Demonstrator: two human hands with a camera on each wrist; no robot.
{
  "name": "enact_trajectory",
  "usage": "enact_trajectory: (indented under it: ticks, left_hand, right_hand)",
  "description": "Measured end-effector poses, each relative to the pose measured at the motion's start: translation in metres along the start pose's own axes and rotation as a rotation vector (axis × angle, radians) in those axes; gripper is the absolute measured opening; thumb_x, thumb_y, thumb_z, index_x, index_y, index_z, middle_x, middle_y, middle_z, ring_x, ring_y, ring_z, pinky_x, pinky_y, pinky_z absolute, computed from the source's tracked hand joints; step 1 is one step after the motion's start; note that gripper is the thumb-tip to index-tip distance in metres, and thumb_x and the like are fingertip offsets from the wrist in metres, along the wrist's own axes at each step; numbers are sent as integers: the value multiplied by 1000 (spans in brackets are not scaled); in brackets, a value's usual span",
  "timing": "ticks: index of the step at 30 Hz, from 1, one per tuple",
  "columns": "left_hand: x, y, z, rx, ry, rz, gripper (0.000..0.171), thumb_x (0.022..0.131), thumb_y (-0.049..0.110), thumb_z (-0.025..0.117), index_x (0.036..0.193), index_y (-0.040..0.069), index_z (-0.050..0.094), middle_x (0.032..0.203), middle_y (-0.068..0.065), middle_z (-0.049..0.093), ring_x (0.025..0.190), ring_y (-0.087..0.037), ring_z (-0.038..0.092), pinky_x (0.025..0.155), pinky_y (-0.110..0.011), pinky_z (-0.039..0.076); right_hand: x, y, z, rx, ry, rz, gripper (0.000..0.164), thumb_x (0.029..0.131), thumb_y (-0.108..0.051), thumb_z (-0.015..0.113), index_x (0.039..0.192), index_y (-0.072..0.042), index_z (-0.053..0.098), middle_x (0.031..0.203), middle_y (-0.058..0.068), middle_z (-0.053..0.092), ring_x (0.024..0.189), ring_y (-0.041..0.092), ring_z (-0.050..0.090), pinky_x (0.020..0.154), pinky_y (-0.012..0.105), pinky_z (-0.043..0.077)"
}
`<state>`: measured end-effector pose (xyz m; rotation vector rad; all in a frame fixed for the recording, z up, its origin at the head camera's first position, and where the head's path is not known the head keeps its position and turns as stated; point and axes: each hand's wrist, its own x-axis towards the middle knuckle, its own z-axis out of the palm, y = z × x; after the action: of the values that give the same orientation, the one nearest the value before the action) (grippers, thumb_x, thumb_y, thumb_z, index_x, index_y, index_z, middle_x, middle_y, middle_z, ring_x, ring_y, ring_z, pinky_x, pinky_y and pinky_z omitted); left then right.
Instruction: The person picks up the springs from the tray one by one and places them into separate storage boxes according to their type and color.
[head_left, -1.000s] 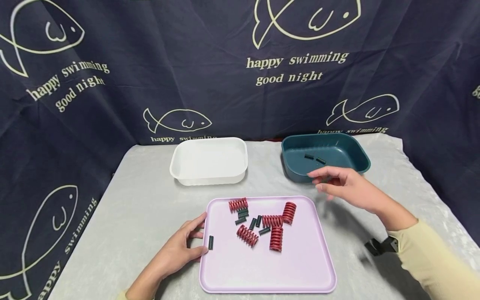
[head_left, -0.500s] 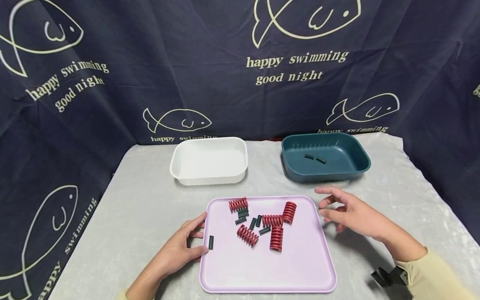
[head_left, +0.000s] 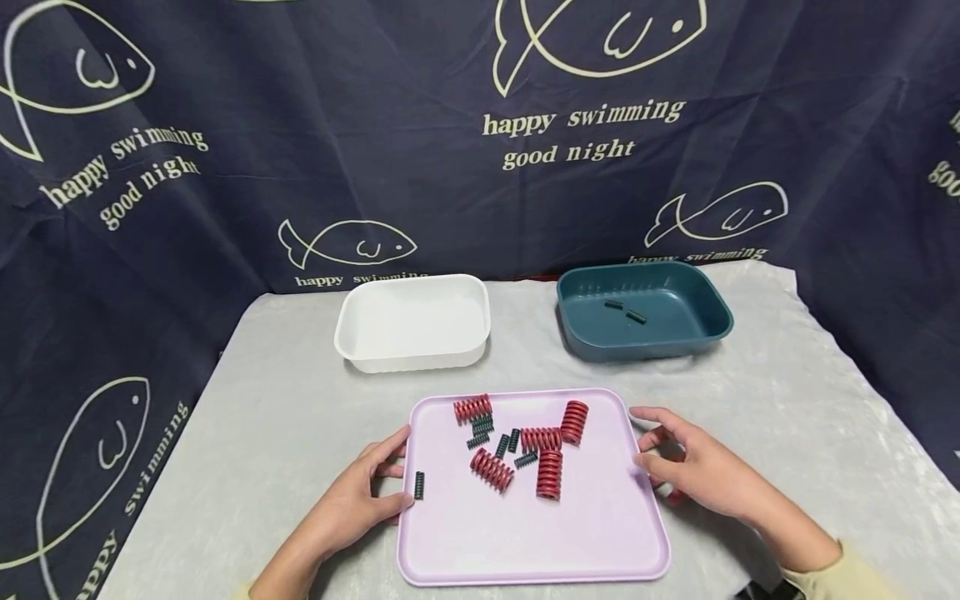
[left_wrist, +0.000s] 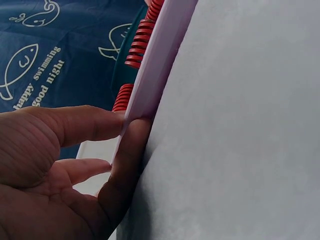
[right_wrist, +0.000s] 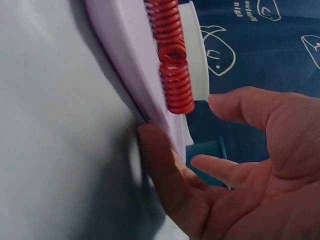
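A lilac tray [head_left: 525, 542] lies on the cloth-covered table, with large red springs [head_left: 549, 475] and small dark green springs [head_left: 502, 446] loosely grouped on its upper half. One small dark spring [head_left: 419, 486] lies alone by the left rim. My left hand [head_left: 352, 500] grips the tray's left edge; in the left wrist view its thumb [left_wrist: 95, 122] is on the rim and a finger is against the outer side. My right hand [head_left: 705, 471] is at the right edge, fingers spread around it. In the right wrist view a fingertip meets the tray's outer side while the thumb [right_wrist: 240, 106] stands apart.
Behind the tray stand a white bin [head_left: 412, 362] at left and a teal bin [head_left: 645, 348] at right. Two small dark springs [head_left: 636, 317] lie in the teal bin. A dark blue printed curtain [head_left: 450, 192] hangs behind the table.
My right hand has come from the teal bin's front edge down to the tray's right edge. My left hand has stayed at the left edge. The head view has shifted slightly.
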<state>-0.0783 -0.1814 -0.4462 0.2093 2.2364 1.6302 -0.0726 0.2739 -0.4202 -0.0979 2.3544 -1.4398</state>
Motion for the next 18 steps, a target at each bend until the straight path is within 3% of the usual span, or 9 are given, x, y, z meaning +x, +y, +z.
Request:
enact_trajectory:
  ticks: [13, 18]
  left_hand:
    - [-1, 0, 0, 8, -2, 7, 87, 84, -6, 79, 160, 8, 38, 143, -19, 45, 123, -38, 53, 67, -34, 64]
    - [-1, 1, 0, 20, -1, 10, 87, 83, -6, 79, 159, 8, 38, 142, -19, 45, 122, -37, 53, 67, -34, 64]
  right_hand:
    - [-3, 7, 22, -84, 104, -17, 75, 87, 2, 71, 155, -2, 38, 116, 18, 55, 72, 22, 58, 48, 36, 57]
    - [-4, 10, 24, -120, 124, -45, 77, 85, 6, 69, 155, -3, 39, 119, 17, 56, 78, 20, 58, 50, 33, 56]
